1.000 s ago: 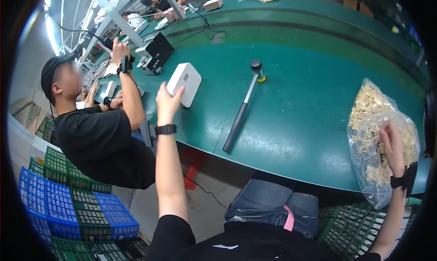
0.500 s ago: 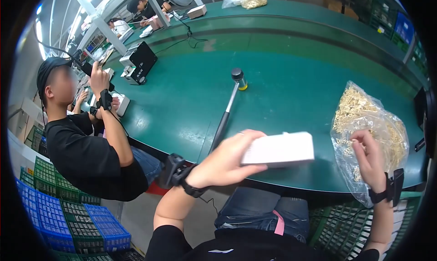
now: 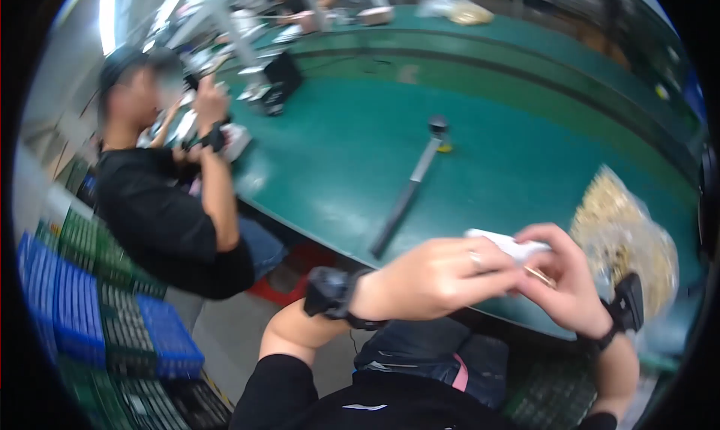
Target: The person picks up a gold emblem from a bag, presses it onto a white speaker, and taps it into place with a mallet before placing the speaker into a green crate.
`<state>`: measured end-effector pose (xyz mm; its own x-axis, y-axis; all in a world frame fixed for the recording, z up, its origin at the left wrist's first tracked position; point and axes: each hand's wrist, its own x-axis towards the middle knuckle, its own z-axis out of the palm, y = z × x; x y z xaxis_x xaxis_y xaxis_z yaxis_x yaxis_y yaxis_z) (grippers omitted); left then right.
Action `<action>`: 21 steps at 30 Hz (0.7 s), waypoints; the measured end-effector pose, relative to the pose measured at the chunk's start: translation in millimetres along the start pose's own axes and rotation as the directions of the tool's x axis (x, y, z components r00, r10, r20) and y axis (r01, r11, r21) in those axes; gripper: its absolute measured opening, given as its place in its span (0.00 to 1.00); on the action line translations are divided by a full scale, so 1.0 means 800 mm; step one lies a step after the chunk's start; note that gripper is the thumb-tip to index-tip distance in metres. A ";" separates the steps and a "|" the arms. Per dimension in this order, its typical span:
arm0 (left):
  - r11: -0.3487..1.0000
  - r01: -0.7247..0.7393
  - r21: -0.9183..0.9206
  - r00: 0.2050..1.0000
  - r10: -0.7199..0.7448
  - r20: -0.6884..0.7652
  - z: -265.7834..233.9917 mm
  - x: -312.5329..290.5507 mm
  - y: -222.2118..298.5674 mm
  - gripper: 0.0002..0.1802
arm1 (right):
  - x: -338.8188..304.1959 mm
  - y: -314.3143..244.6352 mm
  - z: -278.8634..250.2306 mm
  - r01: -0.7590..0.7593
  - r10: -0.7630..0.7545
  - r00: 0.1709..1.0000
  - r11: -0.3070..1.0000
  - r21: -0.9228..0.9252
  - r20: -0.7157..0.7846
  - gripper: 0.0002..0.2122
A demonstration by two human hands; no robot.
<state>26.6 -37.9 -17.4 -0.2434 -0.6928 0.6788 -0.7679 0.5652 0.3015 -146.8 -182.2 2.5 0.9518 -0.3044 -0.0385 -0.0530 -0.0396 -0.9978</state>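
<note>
Over the near edge of the green table (image 3: 337,182), our left hand (image 3: 435,281), fingers curled round the white box (image 3: 496,239), now meets our right hand (image 3: 571,289), whose fingertips pinch a brass-coloured piece (image 3: 541,278), bringing both close together.

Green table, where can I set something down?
It's bare between the hammer and plastic bag, past the left hand, right hand and white box, which crowd the near edge; also left of the hammer, toward the black machine.

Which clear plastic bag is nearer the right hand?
The large bag at the right of the green table, just past the right hand; the smaller bag lies far back.
</note>
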 end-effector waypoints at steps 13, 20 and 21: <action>0.995 -0.078 -0.055 0.995 0.074 -0.070 0.055 0.032 0.013 0.18 | -0.052 0.046 -0.069 0.065 -0.049 0.995 0.980 0.190 -0.087 0.34; 0.980 0.058 -0.189 0.992 -0.077 -0.095 0.047 0.016 -0.007 0.18 | -0.040 0.071 -0.085 0.118 -0.240 0.951 0.866 -0.485 -0.197 0.35; 0.980 0.056 -0.190 0.993 -0.074 -0.090 0.048 0.015 -0.010 0.18 | -0.038 0.072 -0.085 0.113 -0.234 0.959 0.834 -0.541 -0.161 0.34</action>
<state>6.9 -68.0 -37.5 -0.1318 -0.6900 0.7117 -0.6538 0.6002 0.4608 -199.7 -240.1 -50.4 0.8761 -0.4362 0.2053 -0.1005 -0.5817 -0.8072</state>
